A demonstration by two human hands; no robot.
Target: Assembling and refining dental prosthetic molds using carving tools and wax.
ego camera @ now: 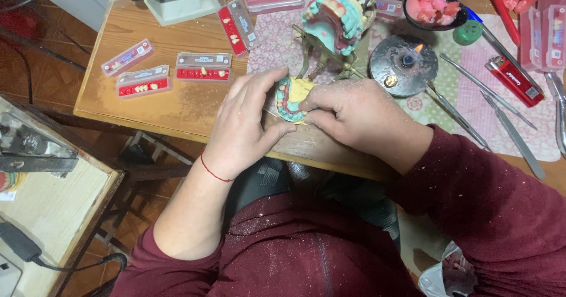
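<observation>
Wooden table [165,105]: matt, worn, dusted with pale powder. Dental cast [290,99]: chalky teal plaster, yellow waxy mass on top. Tooth trays [143,82]: clear glossy plastic over red strips. Instruments [510,129]: smooth dull steel. Lighter [514,80]: shiny red plastic. Burner lid [404,66]: grey scuffed metal. Sleeves [489,214]: maroon knit, powder-flecked

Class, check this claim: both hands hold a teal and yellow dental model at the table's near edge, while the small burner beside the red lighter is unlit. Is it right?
Not quite. The head view shows a small flame on the burner, so it is lit. The rest stands: left hand and right hand hold the teal and yellow dental model at the table's near edge, with the red lighter beside the burner.
</observation>
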